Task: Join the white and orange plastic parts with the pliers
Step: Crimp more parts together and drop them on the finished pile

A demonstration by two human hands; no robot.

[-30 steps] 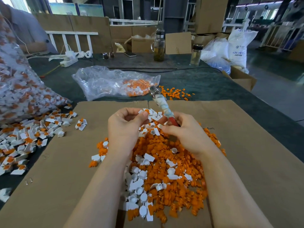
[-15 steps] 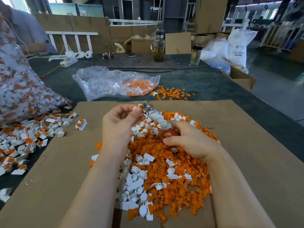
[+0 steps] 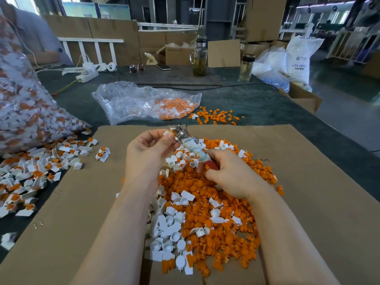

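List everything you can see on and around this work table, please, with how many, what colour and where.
loose parts pile: many, orange and white, on the cardboard under the hands
cardboard sheet: one, brown, covering the near table
joined pieces: many, white with orange, spread at left
full bag: one, clear, far left
half-empty bag: one, clear, behind the cardboard
scattered orange parts: a small cluster, right of that bag
bottles: two, glass, far table edge
pliers: one, metal head, wrapped handle with red grip
white part: one, at the pliers' head
left hand: pinches the white part
right hand: grips the pliers' handle
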